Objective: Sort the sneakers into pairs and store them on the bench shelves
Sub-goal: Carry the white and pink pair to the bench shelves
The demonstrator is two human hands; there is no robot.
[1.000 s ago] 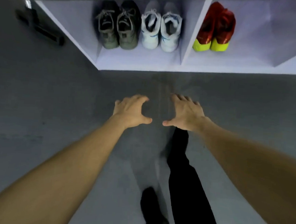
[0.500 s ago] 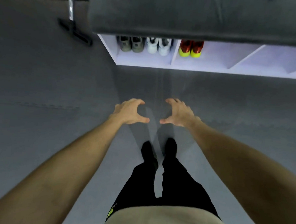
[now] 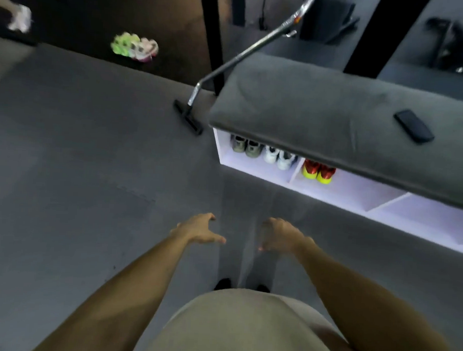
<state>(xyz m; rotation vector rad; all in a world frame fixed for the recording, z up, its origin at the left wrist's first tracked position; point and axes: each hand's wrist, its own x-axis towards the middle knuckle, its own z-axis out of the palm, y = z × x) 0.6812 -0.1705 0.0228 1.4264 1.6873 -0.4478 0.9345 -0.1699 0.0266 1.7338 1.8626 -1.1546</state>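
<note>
Far off by the mat's far-left edge lie the green-and-pink sneakers (image 3: pixel 134 47) (blurred), up and left of us; our left hand (image 3: pixel 198 229) is nearer, our right hand (image 3: pixel 280 235) beside it, both spread and empty.

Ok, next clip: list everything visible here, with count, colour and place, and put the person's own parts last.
Olive-green sneakers: two, a pair, left end of left bench compartment.
White sneakers: two, a pair, same compartment, right of the olive pair.
Red sneakers with yellow toes: two, a pair, second compartment.
Neon green and pink sneakers: blurred, count unclear, on the far dark floor, upper left.
White bench shelf unit: one, right; remaining compartments in view hold nothing.
Grey bench cushion: one, on top of the bench.
Black flat device: one, lying on the cushion.
Metal tube with black floor head: one, beside the bench's left end.
Grey floor mat: underfoot.
Left hand: open, holds nothing.
Right hand: open, holds nothing.
</note>
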